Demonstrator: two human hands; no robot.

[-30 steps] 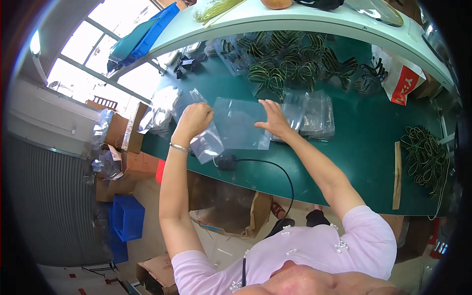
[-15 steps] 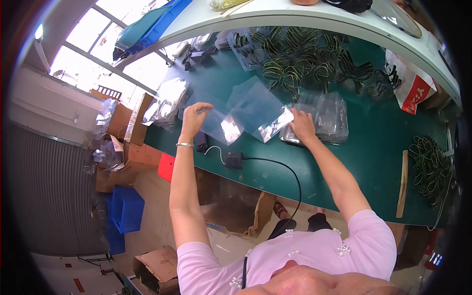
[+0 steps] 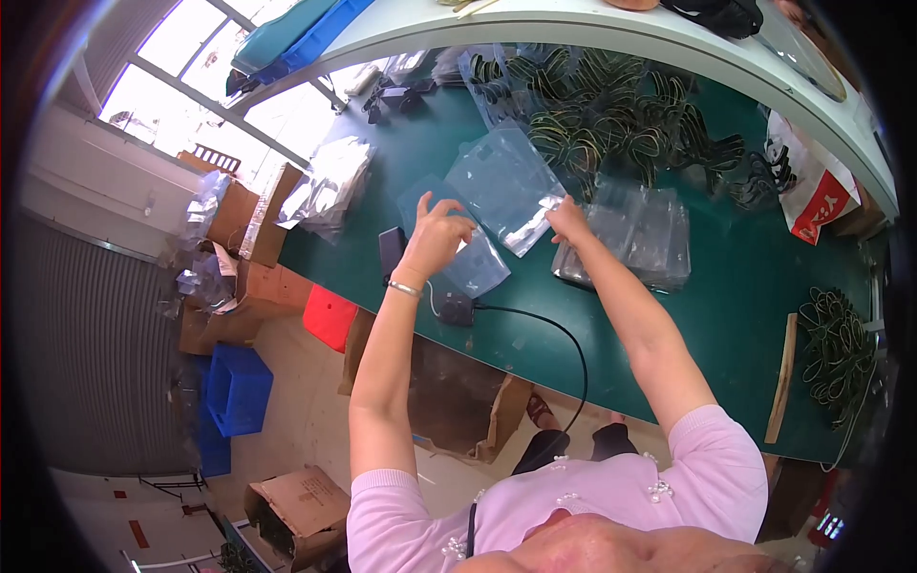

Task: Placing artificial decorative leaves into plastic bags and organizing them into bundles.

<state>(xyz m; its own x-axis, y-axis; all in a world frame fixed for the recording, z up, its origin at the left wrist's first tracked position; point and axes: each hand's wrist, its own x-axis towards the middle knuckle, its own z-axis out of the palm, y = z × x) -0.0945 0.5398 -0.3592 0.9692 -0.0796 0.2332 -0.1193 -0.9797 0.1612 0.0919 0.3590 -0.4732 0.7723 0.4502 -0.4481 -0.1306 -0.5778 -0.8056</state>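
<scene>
My right hand (image 3: pixel 568 221) is closed on the near right edge of a clear plastic bag (image 3: pixel 500 177) that lies over the green tabletop. My left hand (image 3: pixel 438 235) hovers with bent fingers spread apart, and nothing shows between them. Under it is another clear plastic bag (image 3: pixel 480 269), partly hidden by the hand. Beside my right wrist lies a stack of clear plastic bags (image 3: pixel 642 229). A small black box (image 3: pixel 455 308) with a cable sits near the table's front edge, below my left hand, and a second dark block (image 3: pixel 391 250) stands left of that hand.
Bundles of dark cord with yellow edging (image 3: pixel 611 124) cover the far side of the green table (image 3: pixel 707 325); another cord heap (image 3: pixel 837 353) lies right, by a wooden strip (image 3: pixel 781 377). Silvery packets (image 3: pixel 330 186) are stacked left. A white shelf (image 3: pixel 573 27) spans above.
My left hand has moved right and nearer, over the lower bag, and its fingers have spread. My right hand has shifted slightly left, still at the bag's edge. The view has turned a little.
</scene>
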